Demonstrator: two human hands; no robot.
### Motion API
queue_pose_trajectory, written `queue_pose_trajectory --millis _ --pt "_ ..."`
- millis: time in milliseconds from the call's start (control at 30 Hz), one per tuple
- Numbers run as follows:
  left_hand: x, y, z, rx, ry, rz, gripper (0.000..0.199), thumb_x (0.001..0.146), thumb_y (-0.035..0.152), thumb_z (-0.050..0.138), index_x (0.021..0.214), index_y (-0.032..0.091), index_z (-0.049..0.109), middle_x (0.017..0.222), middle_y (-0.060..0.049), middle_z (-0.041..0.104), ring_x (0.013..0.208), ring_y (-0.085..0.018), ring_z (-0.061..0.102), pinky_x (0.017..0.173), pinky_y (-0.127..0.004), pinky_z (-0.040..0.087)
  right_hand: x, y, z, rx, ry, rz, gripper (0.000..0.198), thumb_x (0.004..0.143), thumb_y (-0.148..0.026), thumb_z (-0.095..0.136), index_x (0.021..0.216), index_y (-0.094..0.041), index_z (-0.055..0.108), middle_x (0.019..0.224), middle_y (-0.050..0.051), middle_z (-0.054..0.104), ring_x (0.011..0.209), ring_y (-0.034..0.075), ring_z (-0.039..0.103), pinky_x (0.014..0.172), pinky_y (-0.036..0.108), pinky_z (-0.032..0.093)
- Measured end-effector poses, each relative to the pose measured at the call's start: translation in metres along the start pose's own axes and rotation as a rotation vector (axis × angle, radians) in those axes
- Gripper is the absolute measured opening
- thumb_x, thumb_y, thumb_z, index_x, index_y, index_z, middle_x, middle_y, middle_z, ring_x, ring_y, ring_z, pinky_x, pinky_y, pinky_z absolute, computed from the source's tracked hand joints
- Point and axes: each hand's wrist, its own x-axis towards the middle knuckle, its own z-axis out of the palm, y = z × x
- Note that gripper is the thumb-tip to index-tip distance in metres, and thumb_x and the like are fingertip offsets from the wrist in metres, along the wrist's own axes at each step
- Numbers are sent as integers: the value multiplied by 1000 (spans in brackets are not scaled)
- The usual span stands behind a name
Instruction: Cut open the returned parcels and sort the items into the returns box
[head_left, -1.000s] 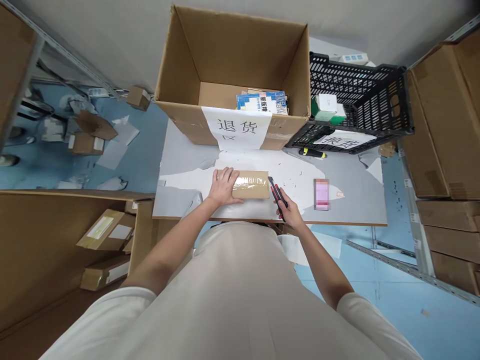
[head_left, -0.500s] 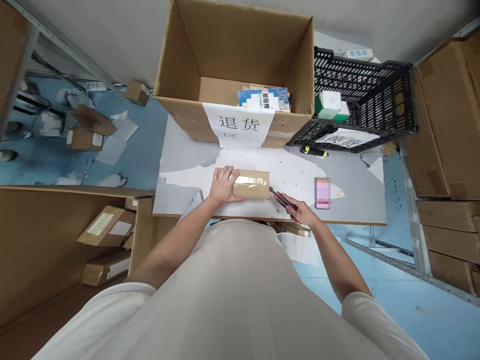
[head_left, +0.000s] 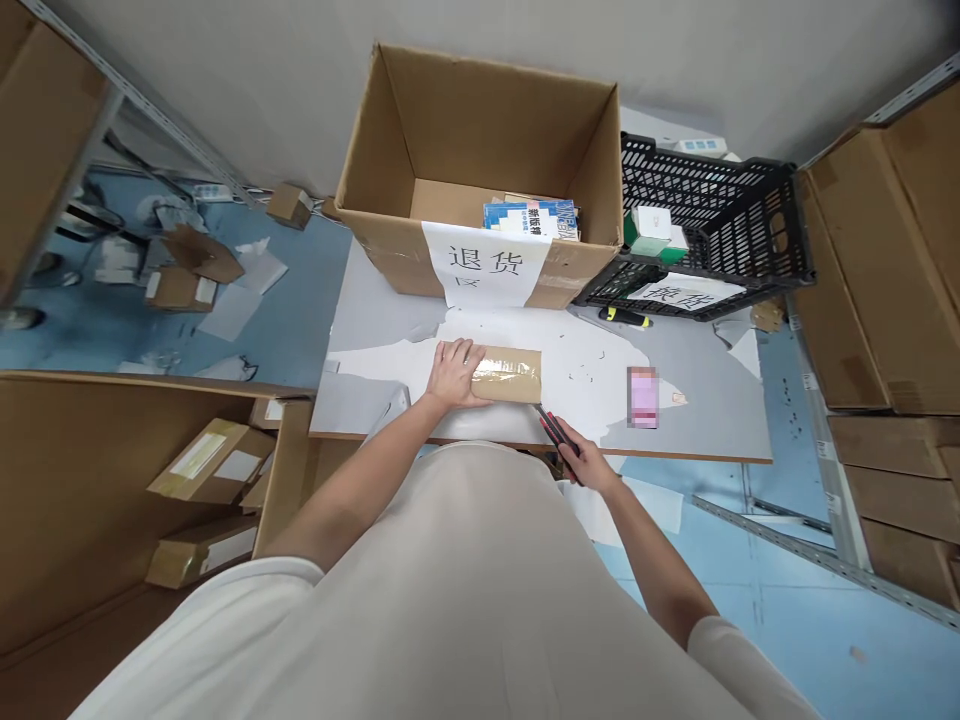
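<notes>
A small taped cardboard box [head_left: 510, 376] lies on the table in front of my body. My left hand [head_left: 454, 375] grips its left end, with the fingers over the top and a ring on one finger. In my right hand [head_left: 581, 458] is a black and red utility knife [head_left: 557, 432], closed in my fingers. Its tip is at the lower right corner of the box; whether it touches the cardboard I cannot tell.
Behind stands a large open carton [head_left: 390, 250] holding books [head_left: 540, 217]. Right of it is a black plastic crate [head_left: 720, 200] with small boxes. A yellow-black cutter [head_left: 625, 317] and a phone [head_left: 643, 397] lie on the table [head_left: 705, 430]. A big carton [head_left: 75, 480] with parcels is at left.
My right hand and the knife have moved down and slightly left, from the box's right end to its lower right corner. My left hand keeps its grip; the camera view has shifted slightly.
</notes>
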Motion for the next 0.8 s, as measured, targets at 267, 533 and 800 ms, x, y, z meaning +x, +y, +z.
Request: queue_pose_trajectory --millis 267,533,800 --pt "-2 -5 -2 -19 -36 43 109 58 70 67 144 12 32 152 -22 25 142 -40 16 113 -59 3 -12 36 -8 214 360 -33 71 78 -54 60 138 -24 36 78 1 64 44 11 51 40 27 44" --pt "-68 -23 31 -347 135 -347 122 54 58 78 148 12 16 155 -24 12 143 -38 15 112 -57 20 78 10 9 312 402 -125 54 69 -63 61 103 -23 48 116 9 59 98 19 61 72 31 54" --pt "-77 -30 50 -828 166 -488 48 85 43 50 124 17 57 119 -10 65 104 -22 64 95 -38 48 92 2 19 141 404 -172 50 73 -61 54 104 -22 47 92 3 63 78 15 60 65 28 50"
